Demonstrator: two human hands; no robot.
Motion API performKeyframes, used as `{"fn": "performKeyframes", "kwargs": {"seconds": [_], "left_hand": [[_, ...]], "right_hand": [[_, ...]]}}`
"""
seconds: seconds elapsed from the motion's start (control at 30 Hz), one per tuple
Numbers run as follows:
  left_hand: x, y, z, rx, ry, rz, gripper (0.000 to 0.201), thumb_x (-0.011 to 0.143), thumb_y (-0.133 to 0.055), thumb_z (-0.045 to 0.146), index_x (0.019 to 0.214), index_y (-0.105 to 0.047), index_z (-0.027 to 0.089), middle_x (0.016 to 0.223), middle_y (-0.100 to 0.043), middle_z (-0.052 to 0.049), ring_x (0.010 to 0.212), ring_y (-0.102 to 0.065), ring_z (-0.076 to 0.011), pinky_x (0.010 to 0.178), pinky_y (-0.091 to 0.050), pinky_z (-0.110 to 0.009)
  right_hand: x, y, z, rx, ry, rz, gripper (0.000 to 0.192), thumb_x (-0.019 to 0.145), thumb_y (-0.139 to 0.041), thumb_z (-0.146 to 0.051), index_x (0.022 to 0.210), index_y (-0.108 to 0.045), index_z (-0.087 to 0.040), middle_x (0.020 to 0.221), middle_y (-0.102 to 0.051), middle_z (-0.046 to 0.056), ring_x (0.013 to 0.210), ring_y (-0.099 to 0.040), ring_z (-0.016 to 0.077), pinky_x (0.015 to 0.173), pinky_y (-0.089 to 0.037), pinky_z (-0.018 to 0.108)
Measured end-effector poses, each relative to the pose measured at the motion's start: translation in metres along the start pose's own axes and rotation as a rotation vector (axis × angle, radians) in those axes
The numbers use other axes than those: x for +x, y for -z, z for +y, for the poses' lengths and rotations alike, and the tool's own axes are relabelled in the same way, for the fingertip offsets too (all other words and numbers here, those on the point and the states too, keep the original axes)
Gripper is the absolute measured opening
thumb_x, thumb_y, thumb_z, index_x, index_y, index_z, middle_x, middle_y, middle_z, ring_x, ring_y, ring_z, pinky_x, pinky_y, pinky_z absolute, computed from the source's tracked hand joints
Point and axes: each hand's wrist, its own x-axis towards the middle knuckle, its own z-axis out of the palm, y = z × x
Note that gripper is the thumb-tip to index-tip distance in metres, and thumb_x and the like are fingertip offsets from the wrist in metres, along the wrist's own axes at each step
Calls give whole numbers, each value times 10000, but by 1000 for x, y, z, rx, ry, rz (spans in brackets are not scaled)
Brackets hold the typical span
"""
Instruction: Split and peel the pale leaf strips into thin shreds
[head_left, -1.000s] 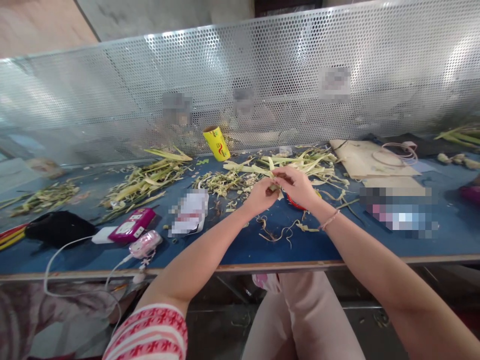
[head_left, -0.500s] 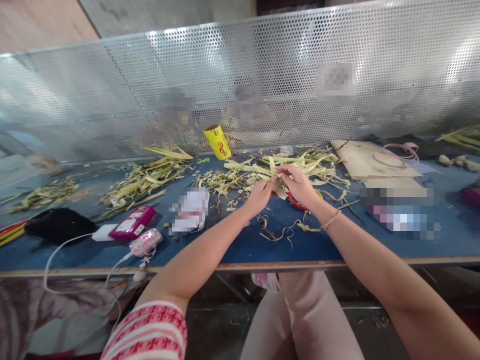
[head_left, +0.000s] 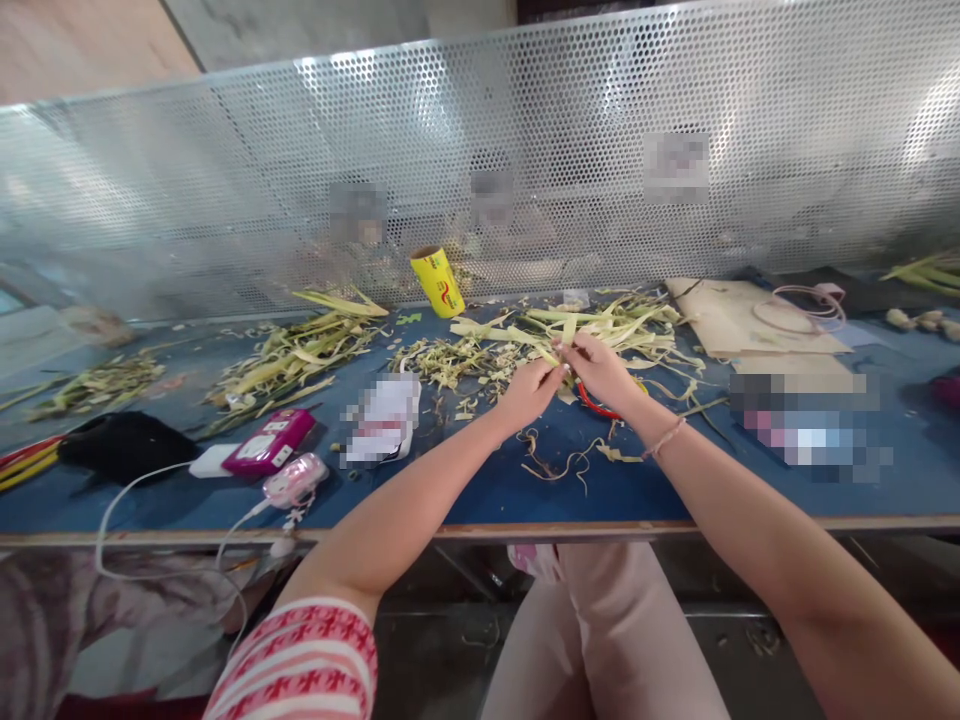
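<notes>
While both hands meet over the blue table [head_left: 480, 500], I see the left hand [head_left: 529, 392] and right hand [head_left: 600, 368] pinching one pale leaf strip [head_left: 561, 356] between their fingertips, just in front of the leaf pile [head_left: 600, 322]. One red scissors handle [head_left: 592, 405] lies under the right wrist. I count one yellow roll [head_left: 437, 281], two pink devices [head_left: 270, 441] at left, and one black pouch [head_left: 120, 447].

Leaf strips [head_left: 600, 325] crowding hands' far side

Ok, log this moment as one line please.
left hand: pinching leaf strip | right hand: pinching same strip | under hands: red scissors | surface: blue table
</notes>
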Motion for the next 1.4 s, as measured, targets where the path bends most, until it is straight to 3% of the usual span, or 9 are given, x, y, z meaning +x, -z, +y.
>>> {"fn": "performKeyframes", "kwargs": {"seconds": [0.17, 0.33, 0.53, 0.67, 0.87, 1.1, 1.27, 1.4], "left_hand": [[2, -2, 0, -282, 177, 112, 246, 867, -515, 364, 713, -484, 175, 625, -470, 27, 600, -449, -110, 609, -367, -246], [4, -7, -3, -766, 412, 63, 229, 831, -551, 403, 840, -511, 178, 669, -539, 32, 575, -541, -98, 571, -451, -228], [6, -8, -4, -982, 469, 123, 201, 744, -615, 329, 830, -531, 167, 587, -534, 50, 483, -523, -77, 459, -381, -179], [8, -7, -1, -1024, 517, 134, 138, 741, -594, 257, 820, -533, 161, 598, -550, 43, 483, -514, -73, 471, -392, -185], [9, -4, -4, -1072, 549, 115, 109, 727, -509, 196, 833, -520, 172, 647, -558, 32, 568, -547, -101, 648, -502, -288], [4, -2, -4, -1054, 371, -45, 255, 639, -535, 115, 882, -499, 182, 743, -562, 30, 718, -623, -112, 862, -506, -362], [2, -5, -4, -957, 275, -81, 322, 717, -673, 222, 980, -490, 186, 911, -613, -18, 895, -644, -155, 902, -511, -378], [2, -7, -8, -813, 242, -99, 403, 738, -696, 330, 1049, -480, 195, 1115, -614, -78, 1000, -633, -198, 885, -528, -384]], "right_hand": [[-4, 3, -2, -73, 180, 69, 307, 877, -455, -204, 1087, -679, -187, 978, -642, 81, 780, -581, 179, 721, -489, 331], [-6, 3, 1, -154, 429, -9, 373, 910, -386, -151, 1125, -684, -221, 1056, -646, 104, 994, -594, 206, 894, -492, 379], [-6, 1, 5, -211, 506, -82, 428, 932, -356, -175, 1269, -611, -245, 1083, -639, 114, 1027, -574, 224, 934, -474, 454], [-8, 0, 4, -152, 420, -115, 364, 941, -408, -280, 1197, -663, -243, 1119, -625, 114, 1081, -565, 233, 975, -444, 466], [-5, -2, 2, -21, 185, -66, 405, 935, -427, -450, 906, -759, -221, 1029, -648, 94, 1003, -601, 212, 934, -460, 392], [-4, 3, -1, 87, 28, 24, 342, 862, -560, -399, 1096, -720, -207, 1052, -663, 89, 982, -603, 201, 908, -464, 368], [-2, 3, 0, 146, -66, 50, 406, 826, -570, -386, 1152, -686, -173, 1028, -679, 93, 799, -610, 172, 748, -496, 342], [1, 1, 3, 183, -85, 64, 365, 801, -571, -368, 1083, -694, -171, 998, -706, 80, 746, -610, 163, 684, -498, 321]]}}
